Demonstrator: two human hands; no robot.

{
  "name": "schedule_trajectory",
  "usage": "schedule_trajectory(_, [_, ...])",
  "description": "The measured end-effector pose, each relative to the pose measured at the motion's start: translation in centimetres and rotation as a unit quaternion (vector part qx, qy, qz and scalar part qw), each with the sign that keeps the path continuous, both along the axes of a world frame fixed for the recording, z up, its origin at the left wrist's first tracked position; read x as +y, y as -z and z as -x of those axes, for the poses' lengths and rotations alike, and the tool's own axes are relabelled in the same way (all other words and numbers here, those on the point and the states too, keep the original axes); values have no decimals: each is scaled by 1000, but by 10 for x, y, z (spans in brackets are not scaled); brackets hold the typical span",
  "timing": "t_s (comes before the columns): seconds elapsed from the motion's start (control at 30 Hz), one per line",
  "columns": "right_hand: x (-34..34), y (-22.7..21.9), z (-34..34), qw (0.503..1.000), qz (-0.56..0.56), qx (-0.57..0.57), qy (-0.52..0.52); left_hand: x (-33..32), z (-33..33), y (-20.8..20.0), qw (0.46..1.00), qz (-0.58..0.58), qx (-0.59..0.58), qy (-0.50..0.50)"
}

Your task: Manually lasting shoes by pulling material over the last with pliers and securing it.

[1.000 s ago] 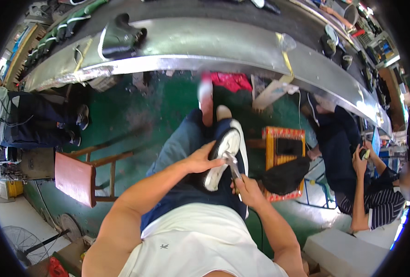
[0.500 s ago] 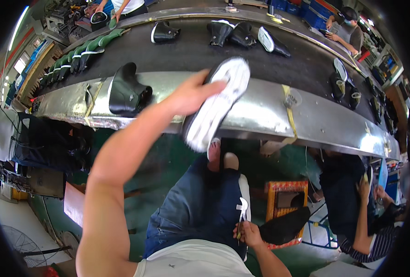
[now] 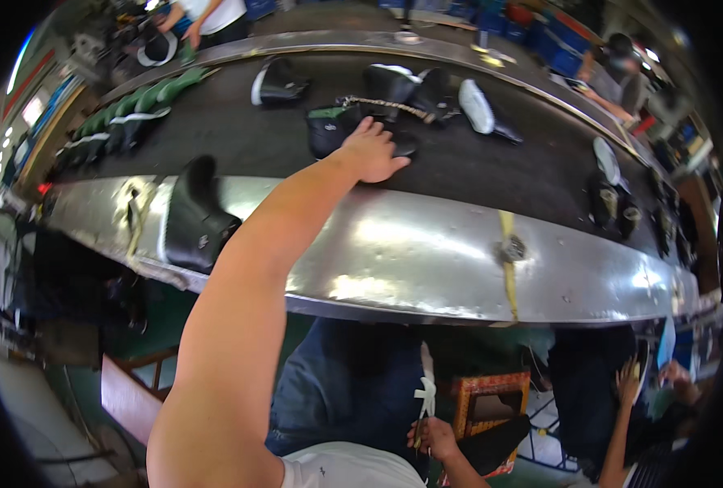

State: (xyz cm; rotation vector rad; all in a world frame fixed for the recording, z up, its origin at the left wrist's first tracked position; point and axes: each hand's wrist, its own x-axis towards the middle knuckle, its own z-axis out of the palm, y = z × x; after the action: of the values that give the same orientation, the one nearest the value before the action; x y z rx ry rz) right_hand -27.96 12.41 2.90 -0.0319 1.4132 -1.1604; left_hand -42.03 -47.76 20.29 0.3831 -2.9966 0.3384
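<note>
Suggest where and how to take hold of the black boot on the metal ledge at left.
I'd grip the black boot by its shaft, coming from above and the right. It appears to lie on its side on the metal ledge, white sole edge facing left and shaft turned right, so the shaft looks easiest to close around.

Tube light [image 3: 20, 61]: bright streak, your upper left.
Metal ledge [image 3: 426, 252]: white glare; fisheye bows its edge.
Conveyor belt [image 3: 491, 175]: dark, dull.
Your left hand [image 3: 369, 154]: well lit, slightly soft.
Floor [image 3: 491, 350]: dim, shadowed beneath the ledge.
Picture rim: black; far worker [image 3: 609, 88] blurred.
</note>
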Motion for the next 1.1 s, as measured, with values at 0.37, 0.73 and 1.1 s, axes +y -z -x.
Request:
schedule_trajectory(0.37, [-12,13,16,1000,2,-13,0,-76,-245,-57,813,-12,92,-574])
schedule_trajectory(0.73, [4,-5,-39,999,-4,37,-21,82,-282,-50,977,-134,126,-104])
schedule_trajectory(1.1, [61,4,-105,999,23,26,42,83,-349,-13,764,-408,285,-412])
